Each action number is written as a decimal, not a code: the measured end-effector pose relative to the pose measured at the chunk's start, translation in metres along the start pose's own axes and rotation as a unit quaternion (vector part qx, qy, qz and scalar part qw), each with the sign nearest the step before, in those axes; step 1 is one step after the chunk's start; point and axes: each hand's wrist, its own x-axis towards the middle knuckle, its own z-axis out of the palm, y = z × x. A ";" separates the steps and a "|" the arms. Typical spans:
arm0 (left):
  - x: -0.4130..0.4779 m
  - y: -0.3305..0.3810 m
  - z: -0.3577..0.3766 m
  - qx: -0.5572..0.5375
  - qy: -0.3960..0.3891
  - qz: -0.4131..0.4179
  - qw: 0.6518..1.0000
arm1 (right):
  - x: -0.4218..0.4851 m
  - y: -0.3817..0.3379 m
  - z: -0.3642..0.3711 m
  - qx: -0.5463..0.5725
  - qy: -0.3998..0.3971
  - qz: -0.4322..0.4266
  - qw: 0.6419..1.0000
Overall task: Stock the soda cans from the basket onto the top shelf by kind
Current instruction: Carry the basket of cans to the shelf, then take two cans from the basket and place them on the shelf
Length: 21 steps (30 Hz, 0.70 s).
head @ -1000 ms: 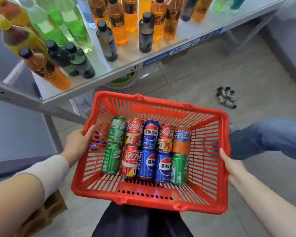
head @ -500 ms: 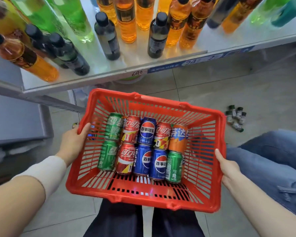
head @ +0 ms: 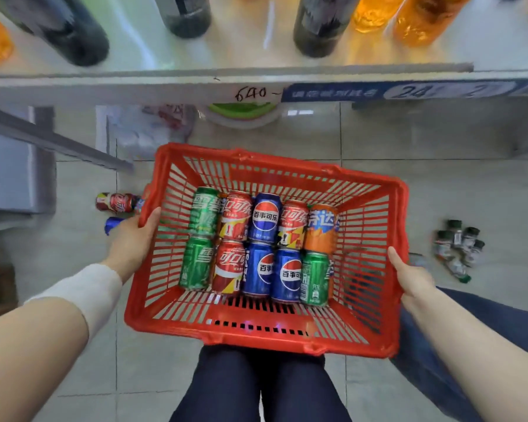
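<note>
we are only starting: no can is standing on the shelf (head: 195, 83) in view. it is carrying just dark and orange bottles (head: 317, 25), and we cannot tell whether it is the top shelf. every can we can see is lying in the red basket (head: 256, 339), which we are holding above our knees, just short of the shelf edge.

the left hand (head: 131, 242) is gripping the basket's left side and the right hand (head: 409, 275) is gripping its right side. the fingers (head: 151, 216) are clasping the rim, thumbs on top, the rest hidden underneath. neither hand is free for picking.

inside, the cans are lying in two rows, mixed by kind: green cans (head: 195, 263) at the left and lower right, red cans (head: 235, 214), blue cans (head: 265, 216) and one orange can (head: 320, 228). we are counting ten on top and cannot tell whether more are lying beneath.

so, as we are judging it, all the sorting and shelving is waiting to be done. a cluster of small bottles (head: 457, 248) is lying on the floor (head: 439, 184) to the right.
</note>
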 end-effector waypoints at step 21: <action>0.142 0.002 0.137 -0.049 0.030 0.000 0.998 | 0.167 -0.061 0.106 0.032 -0.023 -0.082 0.996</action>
